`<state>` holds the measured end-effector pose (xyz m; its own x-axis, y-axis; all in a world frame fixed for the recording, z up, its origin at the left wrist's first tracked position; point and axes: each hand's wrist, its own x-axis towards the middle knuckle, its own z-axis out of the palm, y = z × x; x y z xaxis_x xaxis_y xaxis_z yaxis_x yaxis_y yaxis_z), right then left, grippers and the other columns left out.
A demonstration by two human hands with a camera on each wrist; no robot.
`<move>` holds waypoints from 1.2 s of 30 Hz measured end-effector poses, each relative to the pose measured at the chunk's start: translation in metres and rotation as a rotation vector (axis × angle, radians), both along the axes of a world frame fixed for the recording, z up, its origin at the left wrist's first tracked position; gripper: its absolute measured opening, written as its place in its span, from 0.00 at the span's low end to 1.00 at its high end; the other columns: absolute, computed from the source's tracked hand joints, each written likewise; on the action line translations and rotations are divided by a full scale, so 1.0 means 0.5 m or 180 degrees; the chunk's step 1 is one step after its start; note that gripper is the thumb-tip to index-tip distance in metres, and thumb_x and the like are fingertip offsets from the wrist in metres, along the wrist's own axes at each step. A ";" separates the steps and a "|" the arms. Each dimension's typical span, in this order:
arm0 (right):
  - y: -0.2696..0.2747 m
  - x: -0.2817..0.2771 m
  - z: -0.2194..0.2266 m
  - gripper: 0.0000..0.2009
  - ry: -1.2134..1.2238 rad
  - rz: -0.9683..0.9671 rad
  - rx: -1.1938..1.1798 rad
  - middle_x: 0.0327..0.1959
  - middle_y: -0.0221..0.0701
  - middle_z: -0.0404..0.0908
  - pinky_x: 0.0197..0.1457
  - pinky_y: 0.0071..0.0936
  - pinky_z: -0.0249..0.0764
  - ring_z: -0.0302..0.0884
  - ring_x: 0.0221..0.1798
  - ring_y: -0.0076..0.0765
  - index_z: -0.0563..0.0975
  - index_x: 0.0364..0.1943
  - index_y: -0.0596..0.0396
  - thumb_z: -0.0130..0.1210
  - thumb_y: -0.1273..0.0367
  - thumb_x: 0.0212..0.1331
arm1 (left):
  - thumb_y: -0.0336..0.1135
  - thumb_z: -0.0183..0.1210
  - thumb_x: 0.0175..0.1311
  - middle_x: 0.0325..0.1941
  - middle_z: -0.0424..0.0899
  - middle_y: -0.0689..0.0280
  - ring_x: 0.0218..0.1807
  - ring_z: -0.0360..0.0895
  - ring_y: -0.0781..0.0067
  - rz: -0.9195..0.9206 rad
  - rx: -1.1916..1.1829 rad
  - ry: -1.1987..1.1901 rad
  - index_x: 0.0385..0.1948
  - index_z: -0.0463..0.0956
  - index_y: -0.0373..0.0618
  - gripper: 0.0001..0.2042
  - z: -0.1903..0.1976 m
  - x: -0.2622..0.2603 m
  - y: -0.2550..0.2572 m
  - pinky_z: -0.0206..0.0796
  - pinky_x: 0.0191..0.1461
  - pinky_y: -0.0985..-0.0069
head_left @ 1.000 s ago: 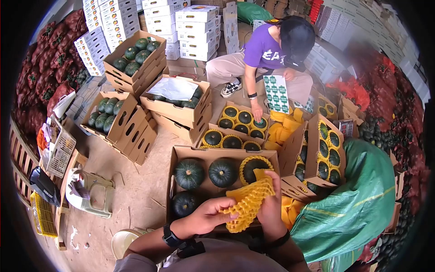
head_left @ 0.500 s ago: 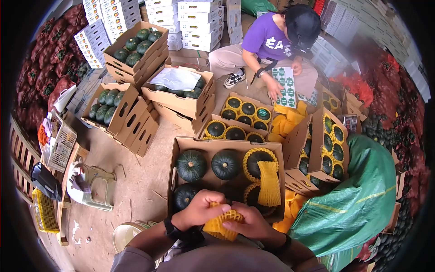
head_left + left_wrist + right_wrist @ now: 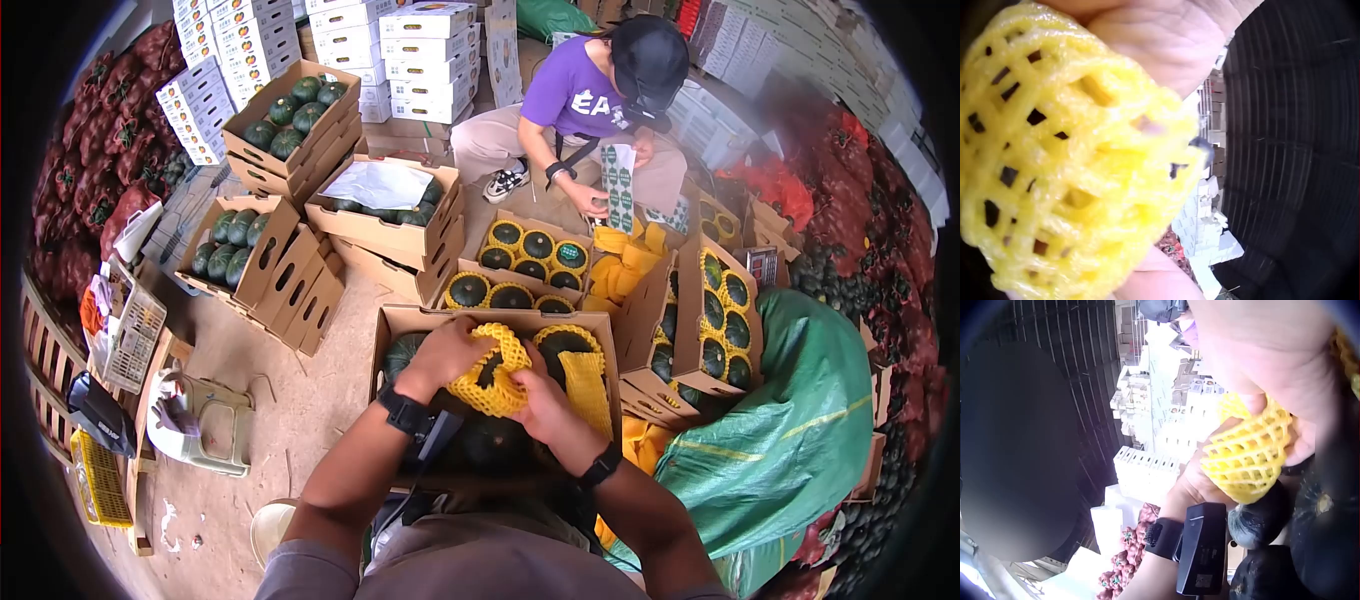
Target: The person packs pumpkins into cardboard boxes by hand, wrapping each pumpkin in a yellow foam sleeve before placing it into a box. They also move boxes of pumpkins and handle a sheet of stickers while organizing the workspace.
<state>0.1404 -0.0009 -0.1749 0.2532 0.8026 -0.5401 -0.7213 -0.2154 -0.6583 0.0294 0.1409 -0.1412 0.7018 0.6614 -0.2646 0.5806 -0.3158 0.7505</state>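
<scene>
Both hands hold a yellow foam net (image 3: pixel 492 382) over the carton (image 3: pixel 590 318). The left hand (image 3: pixel 447 357) grips its left side, and the right hand (image 3: pixel 543 402) pinches its right edge. In the head view the net forms a rounded ring with a dark opening. Up close, the left wrist view shows its mesh (image 3: pixel 1079 162) between hand parts; the right wrist view shows the net (image 3: pixel 1247 459) hanging cupped. Dark green squashes lie beneath, one (image 3: pixel 402 352) partly behind the left hand. At right, a netted squash (image 3: pixel 566 343) has a flat yellow net (image 3: pixel 587 388) over it.
Behind the carton are boxes of netted squashes (image 3: pixel 510 296). Stacked cartons (image 3: pixel 285 290) stand left, a green sack (image 3: pixel 770 430) right. A seated person in a purple shirt (image 3: pixel 575 95) holds a sticker sheet (image 3: pixel 618 190). A pale stool (image 3: pixel 205 420) stands at lower left.
Both hands have moved forward from the carton's near edge to above its middle, carrying the net, which is spread rounder. The seated person's sticker sheet looks narrower.
</scene>
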 end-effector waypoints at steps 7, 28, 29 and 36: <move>-0.068 -0.013 0.063 0.16 -0.2398 -0.0222 0.0812 0.48 0.32 0.77 0.55 0.17 0.68 0.73 0.50 0.23 0.70 0.57 0.61 0.41 0.69 0.70 | 0.36 0.47 0.67 0.61 0.72 0.58 0.60 0.71 0.70 0.0261 -0.3008 -0.2241 0.61 0.64 0.38 0.22 0.010 -0.102 -0.079 0.59 0.65 0.75; -0.079 -0.054 0.106 0.31 -0.1392 -0.0066 0.1652 0.64 0.38 0.61 0.69 0.32 0.54 0.58 0.66 0.35 0.59 0.65 0.59 0.57 0.64 0.59 | 0.52 0.53 0.65 0.67 0.63 0.56 0.67 0.62 0.62 0.0361 -0.2983 -0.3915 0.71 0.45 0.48 0.37 0.042 -0.118 -0.177 0.51 0.71 0.65; -0.075 -0.050 0.107 0.32 -0.1900 0.0121 0.1673 0.64 0.39 0.60 0.69 0.33 0.54 0.58 0.66 0.38 0.59 0.65 0.59 0.57 0.64 0.59 | 0.56 0.52 0.64 0.68 0.62 0.56 0.68 0.61 0.61 0.0204 -0.3499 -0.4310 0.71 0.46 0.48 0.38 0.034 -0.115 -0.189 0.50 0.71 0.63; -0.044 -0.057 0.156 0.48 -0.5130 0.1519 0.1504 0.66 0.60 0.51 0.61 0.48 0.65 0.61 0.62 0.70 0.59 0.68 0.40 0.71 0.54 0.36 | 0.66 0.31 0.67 0.67 0.64 0.55 0.67 0.63 0.58 0.1199 -0.3686 -0.3057 0.66 0.56 0.44 0.37 0.007 -0.134 -0.173 0.53 0.71 0.59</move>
